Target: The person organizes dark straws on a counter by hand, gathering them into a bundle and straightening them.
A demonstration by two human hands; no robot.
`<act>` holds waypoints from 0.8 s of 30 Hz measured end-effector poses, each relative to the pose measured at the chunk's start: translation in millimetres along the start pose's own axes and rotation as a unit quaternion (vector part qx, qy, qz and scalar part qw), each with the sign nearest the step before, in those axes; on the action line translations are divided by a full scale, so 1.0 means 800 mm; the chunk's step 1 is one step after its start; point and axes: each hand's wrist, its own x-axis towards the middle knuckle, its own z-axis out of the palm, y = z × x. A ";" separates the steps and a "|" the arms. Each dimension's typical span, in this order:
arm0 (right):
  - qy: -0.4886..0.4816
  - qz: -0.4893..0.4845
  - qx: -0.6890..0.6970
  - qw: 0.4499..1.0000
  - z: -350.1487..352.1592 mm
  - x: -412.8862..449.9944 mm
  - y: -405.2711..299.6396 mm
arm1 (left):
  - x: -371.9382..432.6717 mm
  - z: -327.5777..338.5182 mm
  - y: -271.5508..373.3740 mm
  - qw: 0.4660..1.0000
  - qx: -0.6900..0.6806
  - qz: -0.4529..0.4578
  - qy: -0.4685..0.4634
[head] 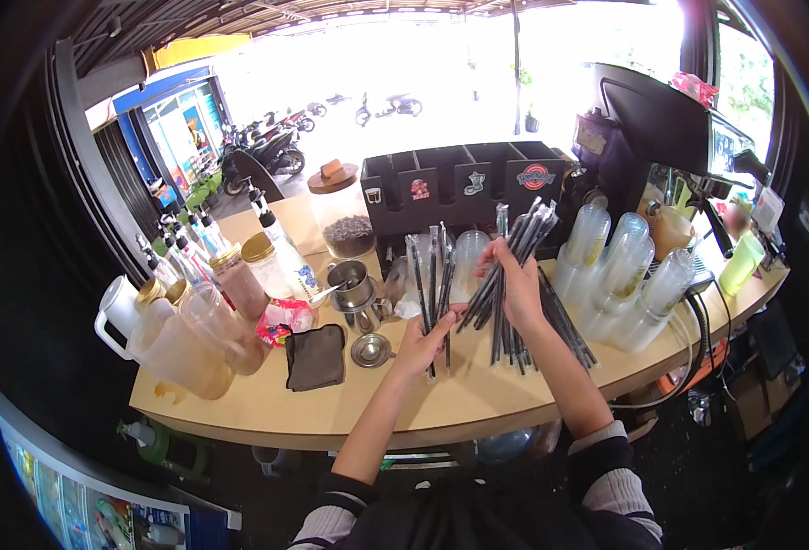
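Several black straws in clear wrappers [434, 275] stand roughly upright in my left hand [423, 344], whose fingers close around their lower part. My right hand [520, 285] grips a thicker bundle of wrapped black straws [532, 230], tilted with its lower ends towards my left hand. More wrapped black straws [568, 320] lie on the wooden counter [473, 405] behind and beside my right hand and forearm. Clear plastic cups [473, 251] stand upside down behind the two bundles. The palm side of my right hand is partly hidden by the straws.
Stacked plastic cups [614, 282] stand at the right, near a coffee machine [652, 117]. A black compartment organizer [459, 185] is at the back. Leftward are a metal drip filter [351, 285], a small metal dish [370, 350], a dark folded cloth [315, 357], pump bottles [284, 247] and plastic pitchers [184, 350].
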 end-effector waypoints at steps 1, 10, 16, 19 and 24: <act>-0.010 0.003 0.052 0.999 0.003 0.001 -0.002 | -0.001 -0.001 -0.001 1.000 -0.004 -0.006 0.005; -0.121 0.158 -0.011 0.980 0.019 -0.014 -0.015 | -0.007 -0.015 -0.010 0.984 -0.147 -0.034 -0.091; -0.089 0.097 -0.054 0.990 0.017 -0.014 0.004 | -0.011 -0.010 -0.002 0.979 -0.185 -0.054 -0.063; 0.004 -0.012 -0.073 0.997 0.017 -0.004 0.013 | -0.006 -0.012 -0.010 0.988 -0.154 -0.007 -0.022; -0.070 0.031 0.003 0.997 0.015 -0.007 0.004 | -0.007 -0.020 -0.014 0.989 -0.148 -0.003 -0.021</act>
